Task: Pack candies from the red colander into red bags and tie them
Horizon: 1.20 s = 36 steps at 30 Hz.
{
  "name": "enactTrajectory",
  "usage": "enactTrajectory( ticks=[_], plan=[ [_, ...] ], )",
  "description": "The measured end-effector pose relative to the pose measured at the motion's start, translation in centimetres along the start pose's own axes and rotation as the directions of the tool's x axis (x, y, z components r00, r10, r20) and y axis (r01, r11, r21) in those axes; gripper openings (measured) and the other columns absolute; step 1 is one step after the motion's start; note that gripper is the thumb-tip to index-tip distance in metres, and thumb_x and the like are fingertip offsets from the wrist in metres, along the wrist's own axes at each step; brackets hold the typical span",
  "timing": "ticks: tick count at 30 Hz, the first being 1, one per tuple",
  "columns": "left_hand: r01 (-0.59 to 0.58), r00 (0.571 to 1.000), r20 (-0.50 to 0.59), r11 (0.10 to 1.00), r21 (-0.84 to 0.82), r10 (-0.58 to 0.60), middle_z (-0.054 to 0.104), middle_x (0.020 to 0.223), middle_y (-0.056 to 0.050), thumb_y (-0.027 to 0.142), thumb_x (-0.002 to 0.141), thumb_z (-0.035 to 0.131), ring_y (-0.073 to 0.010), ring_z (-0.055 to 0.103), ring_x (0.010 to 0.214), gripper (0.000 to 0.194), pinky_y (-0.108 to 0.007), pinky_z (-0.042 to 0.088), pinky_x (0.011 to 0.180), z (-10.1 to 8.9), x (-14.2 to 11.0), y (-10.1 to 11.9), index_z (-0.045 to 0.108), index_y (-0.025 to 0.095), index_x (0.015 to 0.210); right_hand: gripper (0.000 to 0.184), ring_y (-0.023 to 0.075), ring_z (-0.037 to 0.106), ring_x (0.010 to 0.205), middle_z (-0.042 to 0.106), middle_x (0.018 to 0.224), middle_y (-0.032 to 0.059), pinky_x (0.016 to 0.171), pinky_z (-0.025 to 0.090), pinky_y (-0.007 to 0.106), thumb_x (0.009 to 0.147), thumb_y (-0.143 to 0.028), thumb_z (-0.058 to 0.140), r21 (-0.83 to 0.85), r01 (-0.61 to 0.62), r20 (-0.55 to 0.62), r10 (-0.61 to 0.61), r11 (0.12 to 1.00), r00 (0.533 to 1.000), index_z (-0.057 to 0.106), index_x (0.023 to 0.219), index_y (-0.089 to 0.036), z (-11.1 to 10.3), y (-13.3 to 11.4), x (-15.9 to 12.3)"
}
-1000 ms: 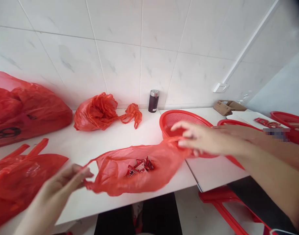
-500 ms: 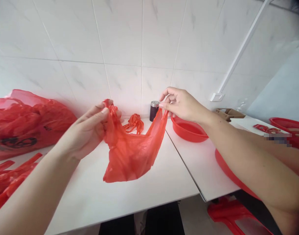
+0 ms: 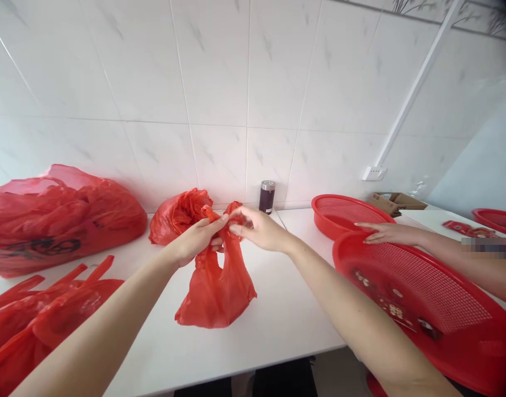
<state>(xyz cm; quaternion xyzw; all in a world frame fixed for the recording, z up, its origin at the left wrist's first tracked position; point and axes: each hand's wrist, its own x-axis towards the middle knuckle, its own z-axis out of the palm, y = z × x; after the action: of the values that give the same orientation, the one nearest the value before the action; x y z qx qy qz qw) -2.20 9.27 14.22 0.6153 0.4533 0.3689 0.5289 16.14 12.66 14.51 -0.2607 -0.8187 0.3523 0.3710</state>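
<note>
Closer together than half a second ago, the two hands now meet at the drawn-up handles of the red bag (image 3: 217,292), which hangs over the white table (image 3: 277,309). Clamped on the bunched plastic is the left hand (image 3: 201,240), while the right hand (image 3: 259,227) curls its fingers at the same gathered top, though whether they grip it I cannot tell. Beyond stands the dark tumbler (image 3: 267,197), and another person's hand (image 3: 391,234) touches the rim of the large red basket (image 3: 426,292).
</note>
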Motion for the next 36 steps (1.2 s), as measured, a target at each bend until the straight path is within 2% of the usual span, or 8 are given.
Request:
enactTrajectory(
  ticks=[4,9,14,19,24,27,31,36],
  plan=[
    [-0.023,1.000,-0.015,0.999,0.049,0.024,0.062,0.067,-0.003,0.055,0.090,0.039,-0.0147,0.056,0.062,0.049,-0.027,0.045,0.061,-0.3,-0.4,-1.2,0.062,0.016,0.074,0.012,0.0132,0.059,0.072,0.059,0.079,-0.0011,0.071,0.049,0.030,0.090,-0.032,0.055,0.137,-0.050,-0.112,0.065,0.989,0.992,0.054,0.090,-0.020,1.0,1.0,-2.7],
    [-0.154,0.987,0.053,0.984,0.085,0.150,0.067,0.087,-0.003,0.041,0.090,0.049,-0.0181,0.061,0.085,0.027,-0.031,0.047,0.078,-0.7,-1.2,-1.0,0.066,0.020,0.091,0.014,0.0161,0.057,0.087,0.060,0.089,0.0007,0.087,0.044,0.033,0.084,-0.036,0.066,0.122,0.036,0.048,-0.042,0.992,0.998,0.063,0.083,-0.022,1.5,-1.1,-5.1],
    [-0.212,0.970,0.188,0.907,0.364,0.152,0.068,0.087,-0.001,0.023,0.082,0.056,-0.0172,0.062,0.082,0.013,-0.028,0.047,0.073,-0.4,-1.4,-1.1,0.069,0.021,0.082,0.032,0.0181,0.051,0.112,0.058,0.116,0.0034,0.099,0.037,0.036,0.097,-0.045,0.042,0.288,0.010,-0.119,0.025,0.957,0.993,0.056,0.121,-0.029,2.9,1.6,-3.4],
    [-0.184,0.947,-0.089,0.744,0.643,0.310,0.054,0.061,0.004,0.002,0.068,0.042,-0.0113,0.050,0.054,0.022,-0.022,0.038,0.051,0.4,-0.7,-3.5,0.055,0.020,0.070,0.039,0.0209,0.054,0.106,0.061,0.108,0.0036,0.096,0.039,0.037,0.094,-0.050,0.043,0.359,-0.125,-0.132,0.183,0.925,0.974,0.058,0.120,-0.025,6.0,5.7,-2.3],
    [-0.258,0.807,-0.179,0.609,0.751,0.562,0.063,0.096,-0.002,0.003,0.074,0.043,-0.0163,0.060,0.082,0.033,-0.027,0.046,0.069,1.3,-0.5,-6.1,0.059,0.022,0.096,0.032,0.0197,0.054,0.104,0.061,0.106,0.0022,0.092,0.040,0.033,0.086,-0.045,0.058,0.545,-0.153,-0.011,0.190,0.824,0.982,0.062,0.111,-0.024,6.9,6.5,-3.0],
    [-0.290,0.847,-0.137,0.662,0.691,0.514,0.063,0.112,-0.006,0.015,0.086,0.042,-0.0189,0.061,0.097,0.036,-0.030,0.047,0.082,1.5,-0.9,-7.3,0.058,0.025,0.116,0.030,0.0149,0.056,0.078,0.058,0.080,-0.0001,0.076,0.043,0.028,0.085,-0.048,0.059,0.543,-0.203,0.027,0.224,0.815,0.974,0.060,0.085,-0.018,6.7,6.0,-3.7],
    [-0.143,0.930,-0.191,0.790,0.597,0.313,0.066,0.113,-0.005,0.033,0.094,0.037,-0.0211,0.060,0.103,0.034,-0.032,0.045,0.090,0.5,-3.1,-10.3,0.062,0.029,0.117,0.034,0.0132,0.055,0.069,0.055,0.072,-0.0021,0.067,0.044,0.025,0.086,-0.050,0.057,0.428,-0.203,-0.130,0.282,0.881,0.950,0.048,0.075,-0.019,6.7,6.7,-5.6],
    [0.159,0.857,-0.510,0.899,0.407,0.080,0.070,0.082,-0.004,0.055,0.090,0.035,-0.0223,0.063,0.076,0.045,-0.031,0.049,0.071,-0.9,-7.5,-16.4,0.066,0.023,0.089,0.041,0.0220,0.065,0.084,0.064,0.080,0.0056,0.071,0.052,0.032,0.083,-0.056,0.058,0.475,-0.370,-0.278,0.536,0.798,0.797,0.040,0.073,-0.021,6.7,11.2,-8.7]
  ],
)
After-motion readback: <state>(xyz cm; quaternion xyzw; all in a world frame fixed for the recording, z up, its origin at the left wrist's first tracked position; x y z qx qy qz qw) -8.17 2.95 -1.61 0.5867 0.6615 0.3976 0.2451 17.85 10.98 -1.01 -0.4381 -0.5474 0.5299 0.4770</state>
